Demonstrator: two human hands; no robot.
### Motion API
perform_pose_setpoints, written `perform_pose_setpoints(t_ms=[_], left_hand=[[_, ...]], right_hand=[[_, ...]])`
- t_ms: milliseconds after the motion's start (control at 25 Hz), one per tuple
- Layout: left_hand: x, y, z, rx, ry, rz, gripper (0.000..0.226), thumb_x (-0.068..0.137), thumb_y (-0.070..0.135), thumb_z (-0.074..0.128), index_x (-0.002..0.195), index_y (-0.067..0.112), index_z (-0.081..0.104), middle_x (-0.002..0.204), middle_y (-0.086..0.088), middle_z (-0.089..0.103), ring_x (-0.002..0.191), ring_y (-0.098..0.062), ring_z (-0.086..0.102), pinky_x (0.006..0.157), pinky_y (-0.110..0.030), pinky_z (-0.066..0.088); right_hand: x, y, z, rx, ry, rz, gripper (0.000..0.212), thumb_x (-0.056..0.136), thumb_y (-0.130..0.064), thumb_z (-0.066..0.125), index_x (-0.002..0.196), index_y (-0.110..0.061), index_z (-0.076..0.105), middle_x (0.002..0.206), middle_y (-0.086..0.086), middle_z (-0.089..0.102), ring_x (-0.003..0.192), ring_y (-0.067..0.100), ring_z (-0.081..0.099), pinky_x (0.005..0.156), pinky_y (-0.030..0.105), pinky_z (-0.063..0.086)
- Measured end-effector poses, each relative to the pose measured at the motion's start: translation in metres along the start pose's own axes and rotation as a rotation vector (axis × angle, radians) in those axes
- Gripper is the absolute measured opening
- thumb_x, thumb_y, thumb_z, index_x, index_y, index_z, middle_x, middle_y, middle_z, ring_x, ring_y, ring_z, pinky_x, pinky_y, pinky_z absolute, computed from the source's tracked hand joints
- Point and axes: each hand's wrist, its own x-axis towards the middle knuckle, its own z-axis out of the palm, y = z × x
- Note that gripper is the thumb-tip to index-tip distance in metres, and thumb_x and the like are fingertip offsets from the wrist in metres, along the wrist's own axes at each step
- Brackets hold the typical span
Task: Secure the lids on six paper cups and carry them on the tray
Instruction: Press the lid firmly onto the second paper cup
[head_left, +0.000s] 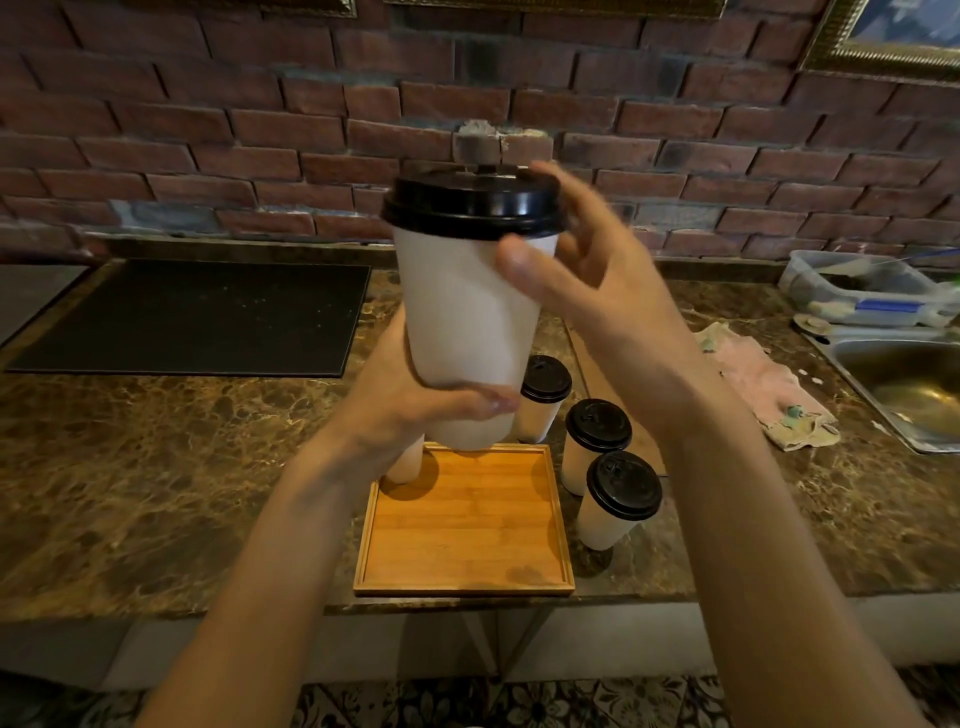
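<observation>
1. Left hand (415, 410) grasps the cup (467, 322) round its lower wall, thumb across the front near the base.
2. Cup is held upright in the air, above the tray's far edge, black lid (472, 200) on top.
3. Right hand (587, 291) is at the lid: thumb on the cup wall just under the lid rim, one fingertip showing past the lid's far right edge. Hand is blurred; cannot tell if it clamps the lid or only touches it.
4. Tray (467, 519) is wooden and square, lying flat on the counter (156, 467) near its front edge.
5. Tray cup (408, 462) stands in the tray's far left corner, top hidden behind the left hand.
6. Three lidded cups stand on the counter just right of the tray, in a row: far cup (543, 400), middle cup (592, 441), near cup (615, 499).
7. Black mat (192, 317) lies left on the counter.
8. Cloth (763, 389) lies right, with the sink (909, 384) beyond it.
</observation>
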Motion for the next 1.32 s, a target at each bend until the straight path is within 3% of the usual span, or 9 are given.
perform_pose_setpoints(t_ms=[120,200,400,520,760,880,960,1080,1320], left_hand=[[-0.001,-0.007,0.000,-0.072,-0.103,-0.038,0.091,0.052,0.016,0.083,0.132,0.008,0.040,0.112,-0.005,0.061,0.105,-0.022,0.062,0.078,-0.029,0.054],[-0.002,-0.007,0.003,-0.079,-0.156,-0.067,0.093,0.053,0.031,0.088,0.131,0.010,0.043,0.113,-0.007,0.060,0.105,-0.026,0.060,0.080,-0.032,0.053],[0.000,-0.008,0.005,0.003,-0.122,-0.071,0.086,0.052,0.037,0.088,0.125,0.017,0.049,0.109,0.004,0.066,0.106,-0.020,0.062,0.080,-0.027,0.053],[-0.002,-0.006,0.008,0.031,-0.070,-0.086,0.097,0.047,0.052,0.086,0.128,0.016,0.046,0.108,0.007,0.065,0.106,-0.017,0.062,0.080,-0.025,0.053],[0.000,-0.008,0.015,0.213,0.069,0.003,0.083,0.061,0.021,0.085,0.131,0.008,0.042,0.114,-0.001,0.060,0.104,-0.009,0.061,0.077,-0.018,0.052],[0.003,-0.014,0.017,0.226,0.158,0.019,0.073,0.069,0.011,0.080,0.131,0.003,0.043,0.115,-0.004,0.060,0.106,-0.009,0.062,0.082,-0.023,0.055],[0.004,-0.019,0.018,0.269,0.206,0.030,0.058,0.074,0.002,0.075,0.125,0.001,0.048,0.106,0.004,0.062,0.100,0.001,0.062,0.078,-0.014,0.053],[0.004,-0.027,0.019,0.340,0.268,0.030,0.050,0.077,0.002,0.071,0.123,0.003,0.050,0.100,0.011,0.060,0.093,0.012,0.060,0.070,-0.004,0.048],[0.003,-0.032,0.021,0.281,0.299,0.005,0.052,0.081,0.005,0.069,0.129,0.007,0.049,0.113,0.001,0.062,0.102,0.001,0.061,0.080,-0.012,0.052]], right_hand=[[-0.005,0.017,0.003,0.040,-0.137,0.071,0.056,0.075,-0.033,0.069,0.127,-0.030,0.049,0.116,-0.014,0.064,0.103,-0.003,0.063,0.080,0.014,0.053],[-0.006,0.022,0.005,0.065,-0.171,0.078,0.049,0.074,-0.028,0.071,0.119,-0.031,0.052,0.109,-0.010,0.066,0.099,0.001,0.065,0.076,0.016,0.054],[-0.006,0.024,0.009,0.074,-0.058,0.018,0.049,0.073,-0.029,0.076,0.118,-0.029,0.056,0.099,-0.014,0.069,0.094,0.000,0.066,0.069,0.013,0.052],[-0.007,0.023,0.010,0.089,-0.013,0.002,0.043,0.076,-0.024,0.076,0.113,-0.033,0.055,0.094,-0.025,0.068,0.092,-0.006,0.065,0.065,0.008,0.051],[-0.002,0.031,0.023,0.116,0.088,0.085,0.067,0.068,-0.034,0.080,0.128,-0.020,0.053,0.108,-0.006,0.066,0.096,0.000,0.065,0.071,0.015,0.054],[-0.002,0.034,0.039,0.068,0.219,0.103,0.078,0.063,-0.039,0.087,0.130,-0.023,0.049,0.111,-0.010,0.062,0.099,-0.001,0.062,0.071,0.014,0.055],[-0.004,0.037,0.049,-0.008,0.309,0.116,0.087,0.061,-0.043,0.087,0.134,-0.023,0.044,0.116,-0.011,0.059,0.105,0.002,0.060,0.078,0.021,0.058],[-0.005,0.041,0.056,-0.097,0.379,0.147,0.092,0.061,-0.050,0.085,0.136,-0.020,0.041,0.121,-0.006,0.056,0.112,0.009,0.056,0.086,0.034,0.057],[-0.006,0.046,0.060,-0.200,0.404,0.192,0.097,0.059,-0.061,0.080,0.138,-0.021,0.040,0.127,-0.004,0.053,0.119,0.013,0.053,0.092,0.038,0.054]])
